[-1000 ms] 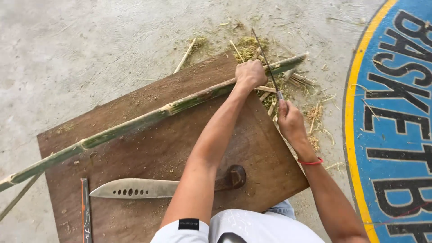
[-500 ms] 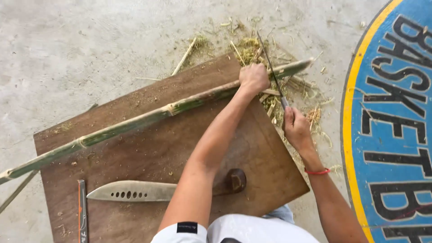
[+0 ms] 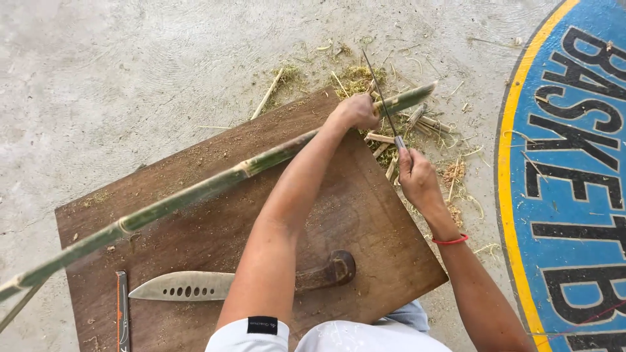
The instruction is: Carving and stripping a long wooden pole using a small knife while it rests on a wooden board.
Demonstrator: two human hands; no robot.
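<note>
Left hand (image 3: 357,111) grips bamboo pole (image 3: 195,192); right hand (image 3: 417,177) grips thin blade (image 3: 380,98).

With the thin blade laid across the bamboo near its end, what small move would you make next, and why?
Probably draw the thin blade back toward the right hand. It lies across the bamboo pole just beyond the left hand, which steadies the pole over the wooden board.
</note>
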